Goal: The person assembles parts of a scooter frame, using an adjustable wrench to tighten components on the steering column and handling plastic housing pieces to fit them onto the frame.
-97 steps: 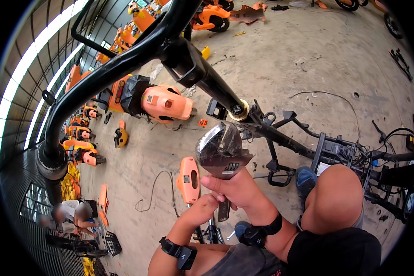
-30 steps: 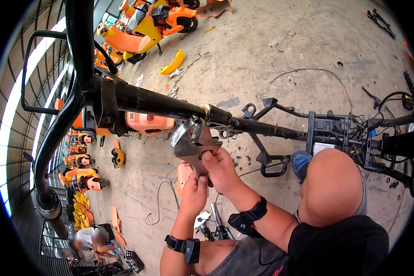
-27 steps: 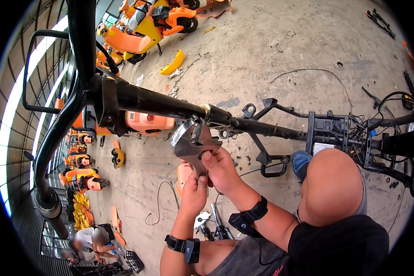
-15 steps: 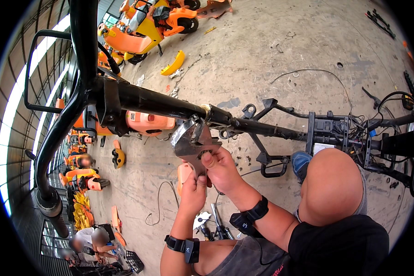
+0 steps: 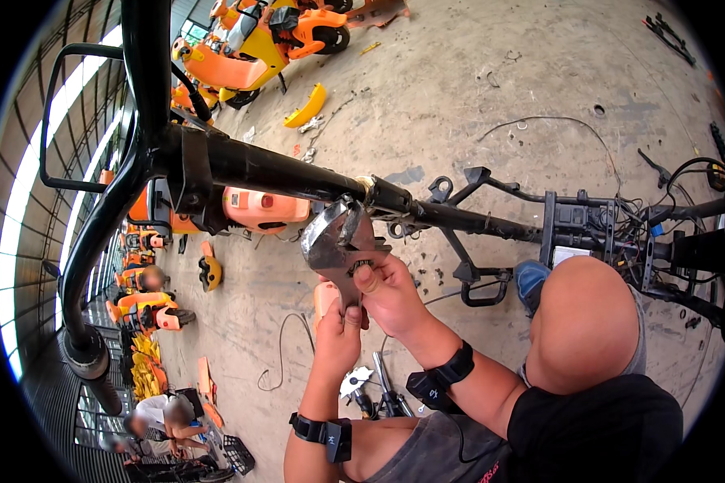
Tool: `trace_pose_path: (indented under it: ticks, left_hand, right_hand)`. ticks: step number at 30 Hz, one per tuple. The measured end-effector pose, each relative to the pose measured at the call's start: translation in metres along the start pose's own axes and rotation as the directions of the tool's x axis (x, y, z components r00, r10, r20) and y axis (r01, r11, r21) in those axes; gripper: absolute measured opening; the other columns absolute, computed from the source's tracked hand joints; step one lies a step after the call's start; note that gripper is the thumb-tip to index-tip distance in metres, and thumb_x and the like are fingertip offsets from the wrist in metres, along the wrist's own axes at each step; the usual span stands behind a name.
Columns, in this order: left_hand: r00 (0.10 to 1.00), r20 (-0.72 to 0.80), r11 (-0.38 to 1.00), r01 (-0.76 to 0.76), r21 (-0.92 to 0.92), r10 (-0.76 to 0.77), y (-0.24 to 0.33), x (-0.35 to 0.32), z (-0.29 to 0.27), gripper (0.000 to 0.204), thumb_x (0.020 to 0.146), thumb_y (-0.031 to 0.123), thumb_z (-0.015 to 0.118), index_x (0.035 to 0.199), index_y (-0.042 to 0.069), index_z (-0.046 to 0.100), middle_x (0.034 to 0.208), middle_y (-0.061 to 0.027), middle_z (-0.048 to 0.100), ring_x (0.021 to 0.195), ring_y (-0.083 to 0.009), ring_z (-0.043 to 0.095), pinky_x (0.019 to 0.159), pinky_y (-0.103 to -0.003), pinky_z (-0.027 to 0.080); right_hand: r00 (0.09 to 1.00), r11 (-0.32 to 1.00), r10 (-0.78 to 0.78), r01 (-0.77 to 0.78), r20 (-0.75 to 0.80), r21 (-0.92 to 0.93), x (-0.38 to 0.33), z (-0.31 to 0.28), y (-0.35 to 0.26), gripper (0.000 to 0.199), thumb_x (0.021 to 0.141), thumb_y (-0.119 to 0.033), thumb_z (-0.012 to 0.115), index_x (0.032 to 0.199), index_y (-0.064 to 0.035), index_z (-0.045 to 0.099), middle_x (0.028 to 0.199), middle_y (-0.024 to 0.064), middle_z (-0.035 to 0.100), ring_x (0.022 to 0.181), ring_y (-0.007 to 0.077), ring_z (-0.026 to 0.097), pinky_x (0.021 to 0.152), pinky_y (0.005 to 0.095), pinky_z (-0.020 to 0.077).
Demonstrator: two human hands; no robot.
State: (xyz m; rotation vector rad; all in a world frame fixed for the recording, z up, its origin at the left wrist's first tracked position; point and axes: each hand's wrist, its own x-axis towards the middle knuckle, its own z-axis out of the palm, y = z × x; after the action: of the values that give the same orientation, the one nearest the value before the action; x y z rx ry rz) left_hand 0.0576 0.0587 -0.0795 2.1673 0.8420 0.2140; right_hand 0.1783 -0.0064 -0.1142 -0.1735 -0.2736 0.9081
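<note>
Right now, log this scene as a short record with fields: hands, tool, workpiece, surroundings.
left hand: grips the lower handle of the adjustable wrench
right hand: on the handle just below the wrench head, thumb at its adjusting wheel
wrench head: up against the black tubular frame, near a collar on the tube
frame: a stripped vehicle frame lying across the view, wiring at its right end
floor: concrete, with loose orange and yellow body panels
background: orange scooters, other people at lower left

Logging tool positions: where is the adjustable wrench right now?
In the head view, centre frame: the adjustable wrench is held by both hands, its jaws up against the black frame tube.
</note>
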Motion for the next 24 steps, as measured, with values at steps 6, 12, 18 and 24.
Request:
trace_pose_path:
  ticks: [6,12,18,24]
  left_hand:
    - [0.999,0.010,0.997,0.049,-0.061,-0.049,0.007,-0.001,0.001,0.042,0.099,0.042,0.046,0.098,0.001,0.055,0.074,-0.0028,0.057,0.069,-0.0116,0.055,0.064,-0.027,0.046]
    - [0.999,0.038,0.998,0.033,-0.052,-0.031,0.013,0.000,0.002,0.037,0.101,0.038,0.045,0.098,0.001,0.054,0.075,-0.0024,0.056,0.068,-0.0114,0.054,0.063,-0.027,0.045]
    - [0.997,0.061,0.994,0.055,-0.093,-0.050,0.010,0.001,0.004,0.043,0.100,0.044,0.045,0.097,0.001,0.055,0.079,-0.0028,0.060,0.072,-0.0106,0.056,0.065,-0.025,0.045]
    - [0.996,0.086,0.988,0.015,-0.155,-0.001,0.010,0.002,0.006,0.033,0.101,0.035,0.044,0.101,0.004,0.055,0.077,-0.0009,0.056,0.071,-0.0093,0.052,0.063,-0.025,0.043]
  right_hand:
    - [0.999,0.998,-0.035,0.033,-0.026,-0.048,-0.002,0.001,0.003,0.047,0.089,-0.037,0.066,0.116,-0.0009,0.053,0.098,0.0121,0.068,0.057,0.0114,0.061,0.038,0.0225,0.0438]
    - [0.998,0.998,-0.057,0.056,-0.018,-0.012,-0.001,0.006,-0.008,0.038,0.090,-0.029,0.066,0.112,-0.0015,0.051,0.090,0.0077,0.063,0.060,0.0085,0.058,0.045,0.0210,0.0449]
    - [0.998,0.999,-0.050,0.050,-0.049,-0.014,-0.005,0.009,-0.012,0.033,0.090,-0.023,0.068,0.111,-0.0031,0.051,0.094,0.0038,0.059,0.067,0.0059,0.056,0.055,0.0192,0.0469]
    - [0.997,0.995,-0.052,0.048,-0.056,-0.086,-0.001,0.011,-0.015,0.048,0.089,-0.043,0.063,0.111,-0.0016,0.055,0.092,0.0086,0.065,0.062,0.0073,0.057,0.048,0.0201,0.0454]
